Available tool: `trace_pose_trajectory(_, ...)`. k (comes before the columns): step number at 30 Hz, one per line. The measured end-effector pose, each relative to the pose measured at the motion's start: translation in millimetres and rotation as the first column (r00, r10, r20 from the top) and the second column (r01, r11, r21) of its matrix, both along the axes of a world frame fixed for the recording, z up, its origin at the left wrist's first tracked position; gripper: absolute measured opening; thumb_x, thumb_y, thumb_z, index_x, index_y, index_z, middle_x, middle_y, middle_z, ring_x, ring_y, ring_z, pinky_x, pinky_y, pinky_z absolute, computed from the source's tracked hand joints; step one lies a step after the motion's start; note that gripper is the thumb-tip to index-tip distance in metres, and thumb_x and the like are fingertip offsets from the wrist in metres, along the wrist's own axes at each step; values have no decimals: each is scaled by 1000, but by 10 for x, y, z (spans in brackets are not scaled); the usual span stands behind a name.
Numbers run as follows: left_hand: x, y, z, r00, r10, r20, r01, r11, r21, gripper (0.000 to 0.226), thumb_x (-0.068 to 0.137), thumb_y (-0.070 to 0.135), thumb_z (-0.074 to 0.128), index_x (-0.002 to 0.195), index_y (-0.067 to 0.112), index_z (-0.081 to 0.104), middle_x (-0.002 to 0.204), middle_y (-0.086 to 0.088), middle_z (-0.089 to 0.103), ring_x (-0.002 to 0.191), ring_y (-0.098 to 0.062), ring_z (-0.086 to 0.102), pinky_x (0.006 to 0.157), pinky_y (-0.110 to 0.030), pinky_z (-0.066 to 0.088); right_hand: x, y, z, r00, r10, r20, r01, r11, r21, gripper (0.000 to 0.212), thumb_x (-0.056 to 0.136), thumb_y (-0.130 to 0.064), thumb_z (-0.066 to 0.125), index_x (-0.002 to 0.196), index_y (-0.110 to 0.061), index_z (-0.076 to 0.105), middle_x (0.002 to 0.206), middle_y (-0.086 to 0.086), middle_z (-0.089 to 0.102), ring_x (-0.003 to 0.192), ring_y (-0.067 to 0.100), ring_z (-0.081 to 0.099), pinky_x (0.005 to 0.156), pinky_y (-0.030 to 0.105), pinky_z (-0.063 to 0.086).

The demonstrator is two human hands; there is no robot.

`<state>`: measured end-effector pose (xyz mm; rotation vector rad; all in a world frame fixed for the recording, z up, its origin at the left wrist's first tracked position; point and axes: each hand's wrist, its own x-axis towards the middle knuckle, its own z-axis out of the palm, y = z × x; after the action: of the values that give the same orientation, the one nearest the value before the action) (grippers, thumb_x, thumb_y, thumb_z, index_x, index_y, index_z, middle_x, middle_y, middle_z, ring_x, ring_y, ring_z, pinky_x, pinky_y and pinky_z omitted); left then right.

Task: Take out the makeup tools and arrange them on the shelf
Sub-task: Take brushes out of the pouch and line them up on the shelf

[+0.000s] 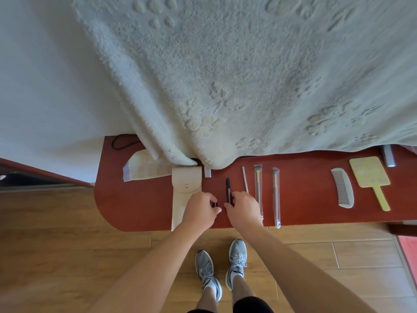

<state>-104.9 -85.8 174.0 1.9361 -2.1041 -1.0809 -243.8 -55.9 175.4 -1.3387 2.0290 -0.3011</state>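
6 tools lie on the red shelf (135, 199): black pencil (228, 188), silver stick (245, 179), 2 wrapped brushes (258, 188), comb (343, 188), mirror (370, 175); left hand (199, 210) pinches a small dark item (215, 204) beside cream pouch (186, 184), right hand (244, 210) grips black pencil; likely nearly done

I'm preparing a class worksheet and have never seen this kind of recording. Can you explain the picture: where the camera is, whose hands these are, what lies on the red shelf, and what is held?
There is no machine here. A person wears a camera on the head, looking down at their own arms. On the red shelf lie a cream pouch, a thin silver stick, two wrapped brushes, a comb and a yellow hand mirror. The right hand grips the near end of a black pencil. The left hand pinches a small dark piece, possibly its cap.
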Motion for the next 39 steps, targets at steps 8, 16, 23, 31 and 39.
trace_pose_trajectory(8,10,-21,-5,1000,-11,-14,11,1000,-6,37,83,31,77,118,18,71,110,2,70,99,-12,65,87,-22,50,-71,16,58,1000,-9,-22,9,999,-37,22,94,-33,58,104,-14,63,92,-1,58,75,13,56,68,28,54)
trace_pose_trajectory(16,12,-4,84,999,24,-25,-25,998,-53,31,87,27,72,117,22,70,106,6,68,93,-8,62,84,-20,50,-401,-98,108,991,-69,-111,65,997,-42,21,95,-27,57,108,-11,63,100,2,61,80,15,59,69,25,50)
trace_pose_trajectory(23,97,25,149,999,41,-10,-41,996,-81,26,88,25,69,114,25,70,102,10,66,86,-5,59,81,-22,52,-371,-178,15,985,-18,-172,21,1000,15,10,91,-14,54,84,-11,60,85,4,59,69,18,58,61,29,52)
trace_pose_trajectory(31,79,26,244,997,54,-58,-60,992,-107,24,89,24,69,113,24,72,98,11,66,81,-4,60,80,-25,55,-330,-136,110,993,-35,-115,32,999,-25,15,90,-9,49,78,-13,57,78,0,54,64,11,53,52,19,41)
trace_pose_trajectory(39,-216,-100,516,962,87,-258,-118,987,-108,31,91,29,68,121,20,67,91,11,67,84,-3,62,81,-20,52,-232,107,437,995,-87,39,91,988,-127,18,83,-10,53,67,-16,52,63,-2,51,55,14,46,47,23,38)
